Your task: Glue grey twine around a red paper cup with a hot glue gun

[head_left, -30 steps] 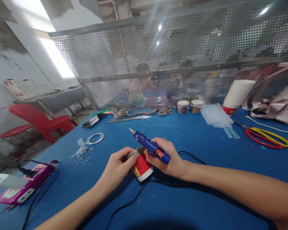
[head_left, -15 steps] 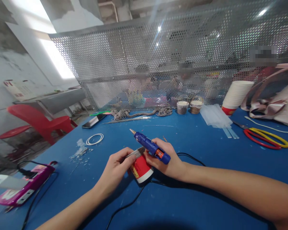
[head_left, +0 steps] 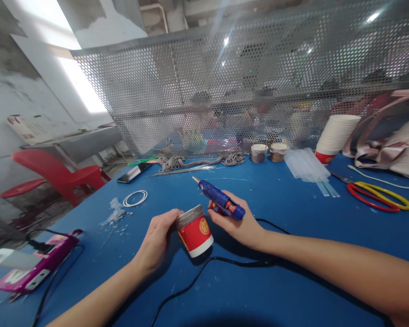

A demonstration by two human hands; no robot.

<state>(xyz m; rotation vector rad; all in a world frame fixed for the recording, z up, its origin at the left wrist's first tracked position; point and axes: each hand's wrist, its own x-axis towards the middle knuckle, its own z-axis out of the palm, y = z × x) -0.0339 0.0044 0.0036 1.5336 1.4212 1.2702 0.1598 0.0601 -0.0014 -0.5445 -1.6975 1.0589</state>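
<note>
A red paper cup (head_left: 197, 234) with a gold emblem and a white band at its lower end is gripped by my left hand (head_left: 158, 234) from the left side. Grey cord (head_left: 190, 216) is wrapped around the cup's upper end. The cup is tilted just above the table. My right hand (head_left: 240, 222) is closed around a blue glue gun (head_left: 220, 197), whose nozzle points up and to the left, away from the cup. A small gap separates the right fingers from the cup. The left fingertips are hidden behind the cup.
Black cable (head_left: 225, 260) crosses the blue table (head_left: 293, 281). Scissors (head_left: 378, 195), stacked paper cups (head_left: 337, 136), glue sticks (head_left: 306, 165) and two cord-wrapped cups (head_left: 278, 152) stand right. Grey cord bundles (head_left: 172, 162), a phone (head_left: 133, 172), white rings (head_left: 135, 198) and a purple power strip (head_left: 37, 265) lie left.
My right hand has come off the cup and shifted slightly right with the glue gun. The cup has turned in my left hand, so its gold emblem and cord band now show.
</note>
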